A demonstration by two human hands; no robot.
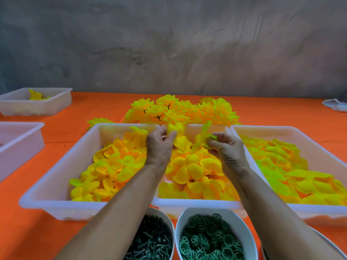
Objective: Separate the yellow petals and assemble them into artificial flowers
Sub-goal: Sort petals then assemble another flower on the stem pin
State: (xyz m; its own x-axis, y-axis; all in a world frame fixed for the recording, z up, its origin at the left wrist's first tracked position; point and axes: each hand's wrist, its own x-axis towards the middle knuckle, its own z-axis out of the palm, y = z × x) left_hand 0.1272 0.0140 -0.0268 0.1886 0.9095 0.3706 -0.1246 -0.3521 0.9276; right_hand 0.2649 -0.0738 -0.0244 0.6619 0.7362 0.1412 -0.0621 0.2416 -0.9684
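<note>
Yellow fabric petal pieces [180,142] pinched in your left grip [159,145] and right grip [225,147], above the middle white plastic tray [195,203].

Loose yellow petals [195,171] fill 3 white trays [56,184]; finished flowers [180,111] lie heaped behind.

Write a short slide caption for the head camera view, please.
Both hands, left hand and right hand, hold yellow petals above the middle tray.
</note>
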